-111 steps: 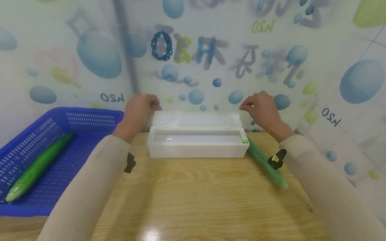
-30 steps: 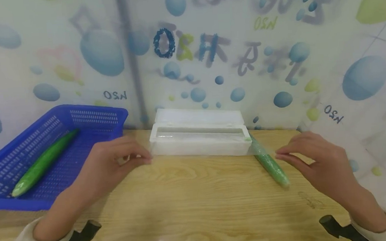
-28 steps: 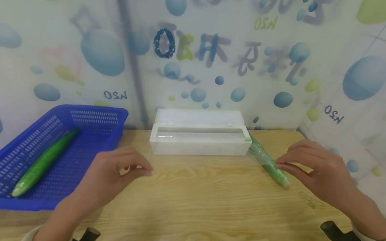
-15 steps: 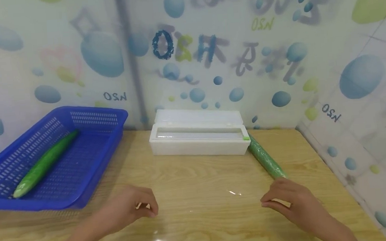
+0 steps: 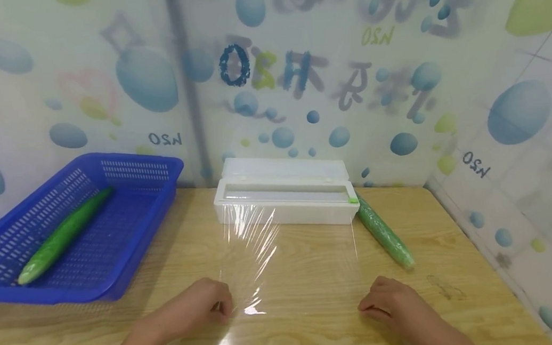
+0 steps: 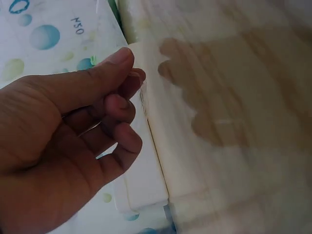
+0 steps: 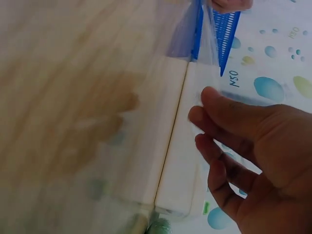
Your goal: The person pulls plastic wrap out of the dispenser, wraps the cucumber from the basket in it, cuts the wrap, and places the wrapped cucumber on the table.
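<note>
A sheet of clear cling film [image 5: 262, 248] stretches from the white cling film dispenser [image 5: 288, 214] toward the person, with bright creases on its left half. My left hand [image 5: 203, 303] pinches its near left corner between thumb and forefinger; my right hand [image 5: 396, 308] pinches the near right corner. Both are low over the table, roughly level with each other. In the left wrist view, the other fingers of the left hand [image 6: 73, 122] are loosely bent. The right wrist view shows the right hand [image 7: 253, 141] at the film's edge. The dispenser's lid [image 5: 285, 169] stands raised.
A film-wrapped cucumber [image 5: 385, 234] lies on the wooden table [image 5: 464, 255], its far end beside the dispenser's right end. At the left stands a blue perforated basket [image 5: 137, 257] with another cucumber [image 5: 64, 238] inside. A patterned wall [image 5: 271, 103] rises right behind the dispenser.
Both hands have come from the dispenser's raised lid down and toward the person, drawing the film out over the table. In the last half second they shift slightly inward. Basket and cucumbers stay put.
</note>
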Demonstrator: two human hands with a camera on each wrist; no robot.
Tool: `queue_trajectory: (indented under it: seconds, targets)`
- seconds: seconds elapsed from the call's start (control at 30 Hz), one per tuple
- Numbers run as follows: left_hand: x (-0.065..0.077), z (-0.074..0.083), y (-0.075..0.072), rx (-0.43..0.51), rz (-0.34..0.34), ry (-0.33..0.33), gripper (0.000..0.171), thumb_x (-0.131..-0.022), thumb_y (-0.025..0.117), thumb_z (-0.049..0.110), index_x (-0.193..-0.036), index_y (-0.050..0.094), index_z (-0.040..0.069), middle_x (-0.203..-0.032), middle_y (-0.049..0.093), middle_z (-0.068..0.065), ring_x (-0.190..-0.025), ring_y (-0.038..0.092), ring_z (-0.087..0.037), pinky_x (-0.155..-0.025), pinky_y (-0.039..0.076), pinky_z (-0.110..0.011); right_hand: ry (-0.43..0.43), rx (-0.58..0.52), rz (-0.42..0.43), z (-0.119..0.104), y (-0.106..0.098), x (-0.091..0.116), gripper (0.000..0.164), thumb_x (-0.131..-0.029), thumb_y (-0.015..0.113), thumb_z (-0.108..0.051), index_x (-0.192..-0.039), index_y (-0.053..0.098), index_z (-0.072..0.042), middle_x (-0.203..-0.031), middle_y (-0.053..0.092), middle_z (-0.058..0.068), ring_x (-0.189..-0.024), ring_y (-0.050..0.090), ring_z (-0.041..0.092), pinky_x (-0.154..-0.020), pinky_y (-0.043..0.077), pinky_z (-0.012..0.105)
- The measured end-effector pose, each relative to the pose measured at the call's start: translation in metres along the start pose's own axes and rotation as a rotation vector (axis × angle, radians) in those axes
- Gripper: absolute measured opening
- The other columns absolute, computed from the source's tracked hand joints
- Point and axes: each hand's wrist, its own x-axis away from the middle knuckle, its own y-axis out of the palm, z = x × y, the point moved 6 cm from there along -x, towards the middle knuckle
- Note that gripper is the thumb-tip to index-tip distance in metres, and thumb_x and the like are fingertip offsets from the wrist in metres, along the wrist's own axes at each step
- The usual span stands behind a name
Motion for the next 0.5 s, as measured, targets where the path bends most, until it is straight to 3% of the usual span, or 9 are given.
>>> queue_trajectory:
  seconds: [0.13,0.23,0.4,0.5]
  targets:
    - [-0.003,-0.001,0.003,0.005,-0.044,-0.04,0.025,-0.073,0.077,-0.001,-0.07,0.062,0.018,-0.069,0.049,0.017,-0.063,0.045,0.003,-0.056,0.044,-0.017,0.01,-0.003,-0.025,0.003,0.001,-0.001,0.016,-0.08,0.075,-0.011,-0.09,0.073,-0.023,-0.086,0.06,-0.02,-0.076,0.051,-0.003,-0.061,0.046,0.017]
    - [-0.005,0.0,0.005,0.013,-0.053,-0.026,0.026,-0.072,0.077,-0.003,-0.069,0.062,0.017,-0.069,0.05,0.016,-0.063,0.046,0.003,-0.057,0.045,-0.016,0.035,-0.021,-0.085,0.007,0.003,-0.001,0.013,-0.083,0.074,-0.013,-0.092,0.074,-0.023,-0.087,0.063,-0.02,-0.078,0.052,-0.003,-0.063,0.047,0.018]
    - [-0.006,-0.001,0.007,-0.005,-0.058,-0.017,0.025,-0.07,0.078,-0.004,-0.07,0.063,0.017,-0.071,0.052,0.016,-0.065,0.048,0.003,-0.059,0.045,-0.016,0.134,-0.092,-0.193,0.014,0.009,-0.002,0.01,-0.089,0.067,-0.024,-0.095,0.074,-0.021,-0.089,0.064,-0.02,-0.078,0.053,-0.003,-0.063,0.048,0.021]
    - [-0.004,-0.001,0.007,-0.005,-0.033,-0.007,0.02,-0.075,0.076,0.0,-0.072,0.065,0.017,-0.071,0.054,0.017,-0.065,0.048,0.004,-0.059,0.045,-0.016,0.204,-0.109,-0.195,0.016,0.01,-0.006,0.016,-0.092,0.062,-0.03,-0.094,0.074,-0.02,-0.085,0.064,-0.02,-0.072,0.053,-0.004,-0.06,0.047,0.021]
